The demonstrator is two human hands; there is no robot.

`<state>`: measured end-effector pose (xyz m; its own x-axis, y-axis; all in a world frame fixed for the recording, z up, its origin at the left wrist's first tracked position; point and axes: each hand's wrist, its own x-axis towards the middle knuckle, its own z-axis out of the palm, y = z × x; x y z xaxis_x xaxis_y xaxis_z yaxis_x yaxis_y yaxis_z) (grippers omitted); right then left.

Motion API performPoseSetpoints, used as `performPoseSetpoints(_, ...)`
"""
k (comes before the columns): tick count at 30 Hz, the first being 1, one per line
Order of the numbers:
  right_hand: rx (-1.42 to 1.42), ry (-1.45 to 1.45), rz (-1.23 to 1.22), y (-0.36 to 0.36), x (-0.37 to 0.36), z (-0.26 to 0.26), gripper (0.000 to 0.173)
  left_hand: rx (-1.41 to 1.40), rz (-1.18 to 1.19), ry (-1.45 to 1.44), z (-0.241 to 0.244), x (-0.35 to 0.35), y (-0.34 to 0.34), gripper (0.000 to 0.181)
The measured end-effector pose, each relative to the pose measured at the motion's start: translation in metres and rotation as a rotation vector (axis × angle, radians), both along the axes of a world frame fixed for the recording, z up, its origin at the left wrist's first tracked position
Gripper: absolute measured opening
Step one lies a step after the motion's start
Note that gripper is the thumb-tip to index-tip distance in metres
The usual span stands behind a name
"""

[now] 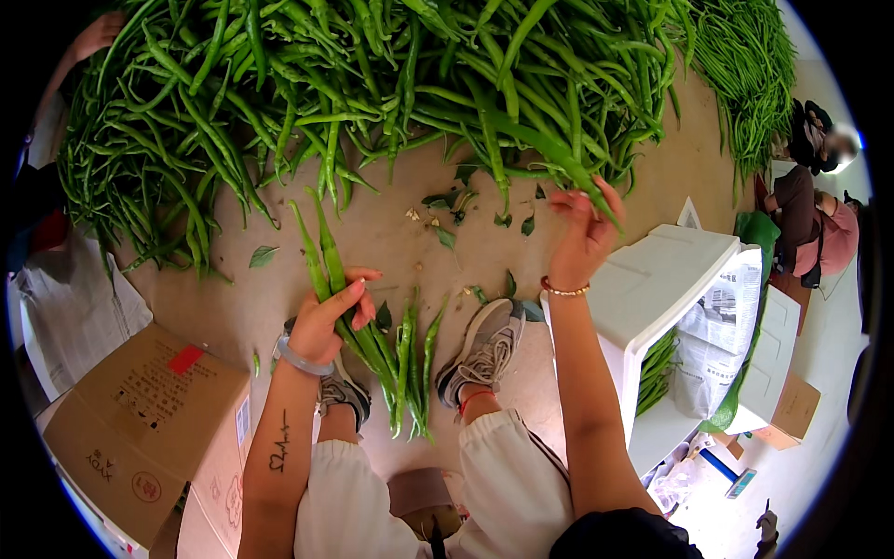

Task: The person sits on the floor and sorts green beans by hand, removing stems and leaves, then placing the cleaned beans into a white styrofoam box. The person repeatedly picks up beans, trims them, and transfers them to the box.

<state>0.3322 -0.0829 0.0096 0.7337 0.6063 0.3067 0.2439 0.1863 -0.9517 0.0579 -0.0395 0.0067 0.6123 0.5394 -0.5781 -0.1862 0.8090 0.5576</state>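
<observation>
Several long green chili peppers (328,258) are gripped in my left hand (332,314), their upper ends pointing toward the heap. One long green chili pepper (559,157) is pinched between the fingers of my right hand (585,223), slanting up and left over the heap's edge. Beyond both hands spreads a large heap of green chili peppers (391,77) on the floor. Between my shoes lies a small group of green chili peppers (412,363), just below my left hand; whether the held ones touch it I cannot tell.
A white foam box (663,279) with newspaper (723,307) and peppers inside stands right. A cardboard box (147,419) is at left. Loose leaves (447,237) litter the floor (377,216). Another heap (747,77) lies far right. Another person's hand (105,31) shows upper left; people sit at right.
</observation>
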Motion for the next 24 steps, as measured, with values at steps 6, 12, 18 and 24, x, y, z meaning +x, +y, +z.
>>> performPoseSetpoints(6,0.214,0.374,-0.192,-0.032,0.040,0.019,0.018,-0.039,0.025,-0.020,-0.003,0.005,0.002,0.024)
performPoseSetpoints(12,0.182,0.982,-0.172,-0.006,-0.003,0.037,0.013,-0.185,0.188,-0.019,-0.016,-0.004,0.002,0.022)
performPoseSetpoints(18,0.134,1.462,0.576,0.036,-0.188,0.105,0.021,0.005,0.270,0.187,-0.010,-0.017,-0.010,0.021)
performPoseSetpoints(24,-0.042,0.948,1.588,-0.007,-0.393,0.213,0.066,-0.224,0.174,-0.146,-0.030,-0.009,-0.013,0.025)
